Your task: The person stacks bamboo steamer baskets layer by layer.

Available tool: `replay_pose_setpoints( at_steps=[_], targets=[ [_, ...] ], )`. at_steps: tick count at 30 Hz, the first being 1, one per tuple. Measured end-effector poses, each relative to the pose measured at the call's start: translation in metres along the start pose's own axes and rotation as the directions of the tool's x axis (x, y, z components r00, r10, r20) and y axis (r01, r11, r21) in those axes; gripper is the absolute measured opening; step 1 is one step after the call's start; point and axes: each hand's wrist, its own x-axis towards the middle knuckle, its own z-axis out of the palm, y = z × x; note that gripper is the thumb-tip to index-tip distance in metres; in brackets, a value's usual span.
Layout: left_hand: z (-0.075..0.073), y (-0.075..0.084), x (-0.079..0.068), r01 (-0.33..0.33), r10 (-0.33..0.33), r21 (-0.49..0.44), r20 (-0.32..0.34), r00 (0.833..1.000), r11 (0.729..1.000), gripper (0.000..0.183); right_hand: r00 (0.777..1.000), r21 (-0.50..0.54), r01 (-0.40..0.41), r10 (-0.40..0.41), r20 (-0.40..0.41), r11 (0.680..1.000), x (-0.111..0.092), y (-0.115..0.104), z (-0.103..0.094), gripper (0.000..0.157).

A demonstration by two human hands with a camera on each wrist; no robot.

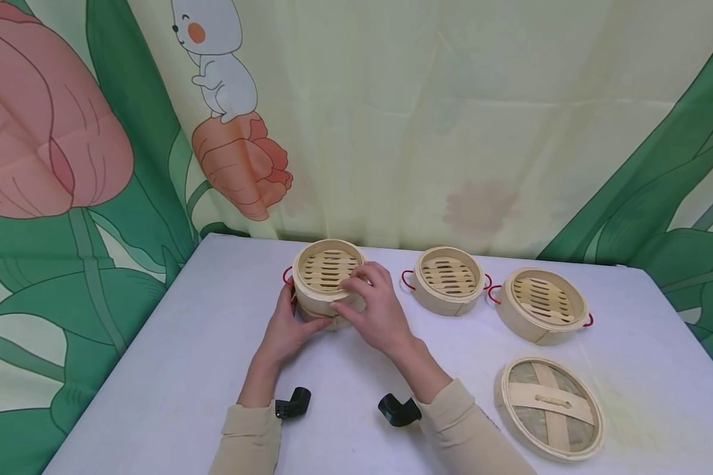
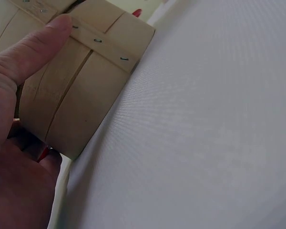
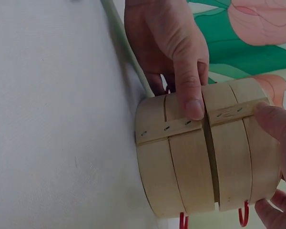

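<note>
Two round bamboo steamer baskets are stacked at the back left of the table. My left hand (image 1: 285, 330) grips the lower basket (image 3: 157, 171), its thumb along the wall up near the seam between the two. Around the upper basket (image 3: 233, 162) my right hand (image 1: 381, 310) curls, the thumb pressing the front wall and the other fingers at the rim and far side. A thin dark gap shows between the baskets in the right wrist view. Red loop handles (image 3: 243, 214) stick out at the side. The upper basket's slatted base faces up.
Two more steamer baskets with red handles, a middle one (image 1: 447, 305) and a right one (image 1: 529, 324), stand to the right. A woven bamboo lid (image 1: 549, 409) lies at the front right. Behind the white table (image 1: 172, 369) hangs a printed curtain (image 1: 362, 132).
</note>
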Motion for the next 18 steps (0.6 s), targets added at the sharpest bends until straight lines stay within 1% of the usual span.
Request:
replay_pose_setpoints(
  at_steps=[4,11,18],
  targets=[
    [0.0006,0.0007,0.0001,0.003,-0.003,-0.004,-0.001,1.0,1.0,0.108,1.0,0.004,-0.006,0.006,0.007,1.0,-0.0005,0.0015,0.0015,0.025],
    [0.0014,0.0015,-0.0009,0.031,-0.031,0.011,-0.005,1.0,0.999,0.108,1.0,0.014,-0.009,0.008,0.019,1.0,-0.0011,0.0032,0.0027,0.025],
    [0.0016,0.0013,-0.001,0.031,-0.03,0.013,-0.005,1.0,0.999,0.108,0.998,0.006,-0.037,0.037,0.051,0.999,-0.0006,0.0035,0.0026,0.024]
  ],
)
